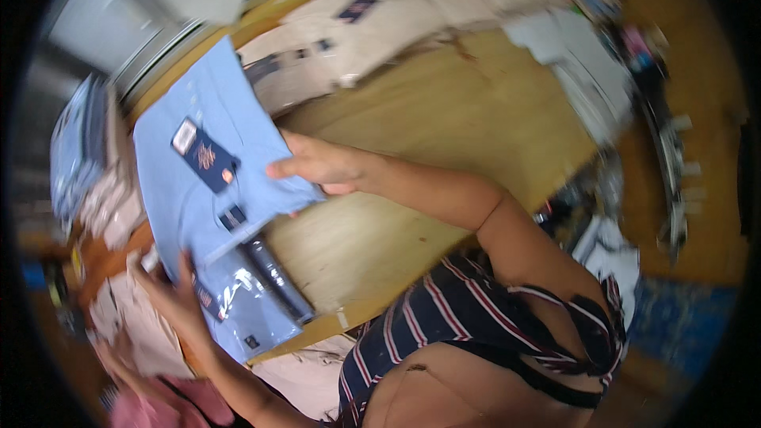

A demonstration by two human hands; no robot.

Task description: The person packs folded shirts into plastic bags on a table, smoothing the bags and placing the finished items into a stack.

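The right hand (333,165) grasps the light blue folded garment (247,123) by its right edge, thumb on top and at least 1 fingertip showing below. The left hand (176,293) is at the lower left side, its fingers bent; blur hides whether they grip, so I cannot tell. A broad, light pinch with the 2 hands level would probably suit the soft cloth best, since a hard squeeze at 1 edge may crease it. The dark tag (204,157) lies on the garment's face, and is best left flat, clear of the thumb. Just below, a glossy blue packet (254,321) shows; lifting the cloth rather than dragging it should avoid catching the plastic. The wooden table (412,127) stretches right, beige packets (372,28) along its far edge.
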